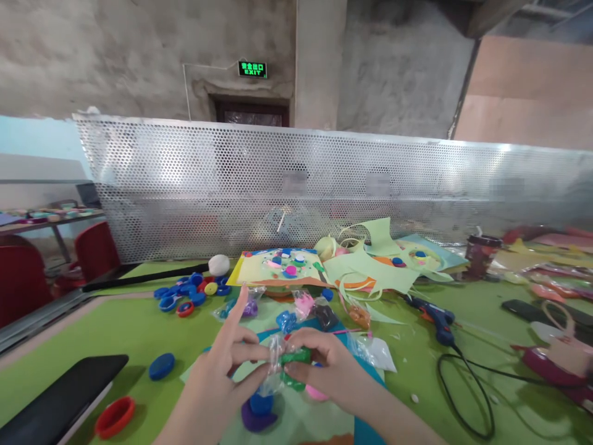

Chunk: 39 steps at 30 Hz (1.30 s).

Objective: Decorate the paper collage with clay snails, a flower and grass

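Both hands meet over a pale green sheet point(319, 423) with a blue border. My left hand point(225, 371) pinches the gathered end of a clear plastic bag point(275, 355) between thumb and fingers, its index finger pointing up. Green modelling clay point(296, 357) sits at the bag's other side, and my right hand point(331, 364) grips it with fingertips and thumb. Whether the clay is still inside the plastic I cannot tell. Just below lie a blue cap point(262, 403) on purple clay point(257, 421) and some pink clay point(317, 392), partly covered by my right hand.
Bagged clay lumps, such as a black one point(326, 315), lie beyond my hands. Left are blue caps point(185, 290), a red ring point(115, 417) and a black phone point(65, 395). Right lies a glue gun point(433, 318) with its cord. A decorated picture point(254, 269) stands behind, before a perforated metal screen point(259, 179).
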Tool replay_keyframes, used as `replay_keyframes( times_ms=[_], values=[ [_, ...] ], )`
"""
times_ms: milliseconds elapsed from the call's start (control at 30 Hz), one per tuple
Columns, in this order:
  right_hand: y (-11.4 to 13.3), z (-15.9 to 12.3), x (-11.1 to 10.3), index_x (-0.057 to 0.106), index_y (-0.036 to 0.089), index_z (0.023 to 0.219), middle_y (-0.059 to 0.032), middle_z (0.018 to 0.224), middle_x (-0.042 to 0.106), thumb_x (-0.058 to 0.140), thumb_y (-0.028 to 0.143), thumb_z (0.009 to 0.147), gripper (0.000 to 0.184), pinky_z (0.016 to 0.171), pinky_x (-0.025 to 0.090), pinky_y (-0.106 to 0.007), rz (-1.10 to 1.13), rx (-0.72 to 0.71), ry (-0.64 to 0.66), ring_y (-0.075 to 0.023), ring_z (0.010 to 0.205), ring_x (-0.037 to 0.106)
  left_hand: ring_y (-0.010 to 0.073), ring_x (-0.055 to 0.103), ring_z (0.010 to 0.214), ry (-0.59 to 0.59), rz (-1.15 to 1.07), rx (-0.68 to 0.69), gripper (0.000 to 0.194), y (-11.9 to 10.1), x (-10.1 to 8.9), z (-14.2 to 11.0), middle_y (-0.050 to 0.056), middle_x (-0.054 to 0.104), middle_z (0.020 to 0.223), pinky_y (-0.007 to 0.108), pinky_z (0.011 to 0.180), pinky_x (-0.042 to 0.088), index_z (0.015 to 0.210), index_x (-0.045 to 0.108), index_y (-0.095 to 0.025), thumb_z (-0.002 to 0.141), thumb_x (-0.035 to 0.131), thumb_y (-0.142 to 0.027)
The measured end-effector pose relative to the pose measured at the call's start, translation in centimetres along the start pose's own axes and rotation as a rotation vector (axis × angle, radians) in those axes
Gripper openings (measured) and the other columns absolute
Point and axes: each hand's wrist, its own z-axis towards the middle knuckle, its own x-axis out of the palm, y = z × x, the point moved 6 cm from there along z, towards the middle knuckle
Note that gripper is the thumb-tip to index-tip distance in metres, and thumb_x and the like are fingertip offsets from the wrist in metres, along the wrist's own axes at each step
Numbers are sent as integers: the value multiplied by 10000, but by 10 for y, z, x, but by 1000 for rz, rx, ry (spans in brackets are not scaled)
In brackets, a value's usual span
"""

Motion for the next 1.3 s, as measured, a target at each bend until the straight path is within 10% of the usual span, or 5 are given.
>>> replay_keyframes(
  times_ms=[233, 633, 1000, 1167, 1300],
  values=[
    [4, -3, 6, 611, 174, 774, 22, 683, 499, 607, 328, 756, 155, 494, 324, -197, 31, 85, 89, -78, 558, 396, 172, 638, 646, -131, -9, -66, 871, 15, 0, -9, -50, 663, 609, 264, 623, 515, 1418, 155, -244, 699, 615, -422],
    [5, -8, 7, 577, 183, 791, 26, 700, 421, 627, 447, 734, 274, 462, 307, -190, 80, 151, 163, -75, 556, 385, 202, 551, 651, 159, -528, -274, 1169, 22, 18, -2, -15, 670, 572, 279, 551, 480, 1408, -140, -180, 648, 712, -430],
    [6, -7, 9, 638, 174, 756, 10, 720, 512, 677, 434, 696, 270, 578, 343, -224, 43, 74, 112, -123, 675, 450, 192, 504, 554, 24, -368, -331, 1035, 14, 13, -5, -33, 610, 494, 250, 448, 375, 1404, 76, -154, 592, 664, -415],
    [3, -5, 10, 606, 176, 711, 14, 685, 494, 649, 337, 703, 168, 569, 331, -227, 4, 80, 65, -126, 662, 442, 105, 462, 452, -66, -164, -325, 606, 12, 7, -6, 95, 650, 1018, 273, 451, 406, 1123, 545, -230, 560, 642, -433],
    [4, -5, 9, 574, 179, 686, 16, 673, 479, 634, 348, 711, 181, 594, 348, -236, -1, 68, 53, -127, 662, 439, 155, 487, 463, 35, -298, -368, 904, 9, 14, -5, 16, 656, 634, 258, 429, 387, 1355, 267, -153, 594, 625, -482]
  ],
)
